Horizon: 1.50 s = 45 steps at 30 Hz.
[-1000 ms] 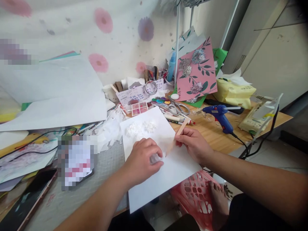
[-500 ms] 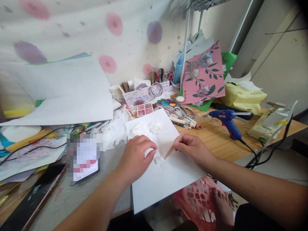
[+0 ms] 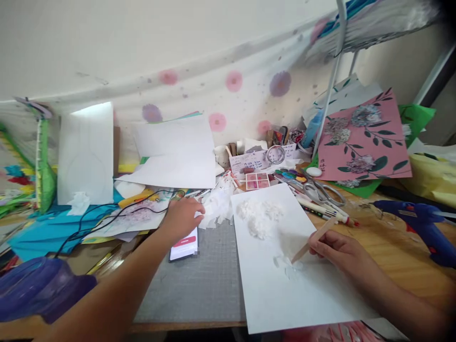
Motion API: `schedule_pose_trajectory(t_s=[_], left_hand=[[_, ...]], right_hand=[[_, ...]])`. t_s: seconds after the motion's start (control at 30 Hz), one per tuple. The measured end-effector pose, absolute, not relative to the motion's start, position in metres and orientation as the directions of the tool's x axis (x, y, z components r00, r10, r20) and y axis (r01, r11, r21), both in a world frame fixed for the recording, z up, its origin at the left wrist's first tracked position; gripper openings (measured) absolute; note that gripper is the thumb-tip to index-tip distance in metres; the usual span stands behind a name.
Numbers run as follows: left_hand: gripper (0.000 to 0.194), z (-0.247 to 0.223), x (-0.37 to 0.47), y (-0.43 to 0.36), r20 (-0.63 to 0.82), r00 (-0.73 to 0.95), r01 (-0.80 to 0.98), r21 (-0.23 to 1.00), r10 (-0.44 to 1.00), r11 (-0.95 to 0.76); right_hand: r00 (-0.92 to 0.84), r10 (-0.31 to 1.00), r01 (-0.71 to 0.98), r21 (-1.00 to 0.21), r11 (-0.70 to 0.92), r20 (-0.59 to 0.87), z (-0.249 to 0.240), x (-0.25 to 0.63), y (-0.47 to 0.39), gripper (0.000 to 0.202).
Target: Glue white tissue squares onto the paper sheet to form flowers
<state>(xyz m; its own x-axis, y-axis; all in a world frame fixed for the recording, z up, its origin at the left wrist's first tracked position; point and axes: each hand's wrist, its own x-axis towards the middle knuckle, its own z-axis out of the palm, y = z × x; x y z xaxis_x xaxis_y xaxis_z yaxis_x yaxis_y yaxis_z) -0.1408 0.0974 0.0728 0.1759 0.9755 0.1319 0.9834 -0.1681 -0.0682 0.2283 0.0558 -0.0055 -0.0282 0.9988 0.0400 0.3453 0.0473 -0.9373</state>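
In my right hand is a flat wooden craft stick, pinched between thumb and fingers and slanting down. Its lower tip touches a shiny, glue-like wet patch on a white sheet of paper. Fluffy white paper tufts form a clump on the upper part of this sheet. My left hand is off the sheet, over the top of a lit phone, its fingers loosely apart with nothing seen in them. Just right of those fingers lies a pile of torn white paper scraps.
Scissors, pens and a small palette lie behind the sheet. A blue glue gun rests at the right. Cables cross papers at the left. A pink flower picture leans at the back right.
My left hand has left the white tufts on the sheet and moved left towards the scrap pile. My right hand keeps the craft stick at the wet patch. The view has turned left.
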Motion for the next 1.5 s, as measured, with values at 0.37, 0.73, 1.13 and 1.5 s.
schedule_pose_trajectory(t_s=[0.37,0.73,1.13,1.5], left_hand=[[0.026,0.078,-0.146,0.134,-0.062,0.199,0.954,-0.215,0.978,-0.207],[0.028,0.07,-0.13,0.143,-0.145,0.29,0.928,-0.199,0.946,-0.315],[0.012,0.096,-0.063,0.092,0.204,0.358,0.924,0.066,0.911,-0.377],[0.01,0.029,0.047,0.055,0.341,0.642,0.598,0.338,0.687,-0.727]], right_hand=[[-0.076,0.997,0.299,-0.954,-0.005,-0.029,-0.014,0.233,0.056,0.029],[-0.087,0.996,0.318,-0.948,0.006,-0.023,-0.01,0.232,0.056,0.028],[-0.092,0.996,0.29,-0.956,0.034,0.008,-0.006,0.229,0.056,0.021],[-0.101,0.994,0.267,-0.962,0.059,0.032,-0.01,0.232,0.062,0.02]])
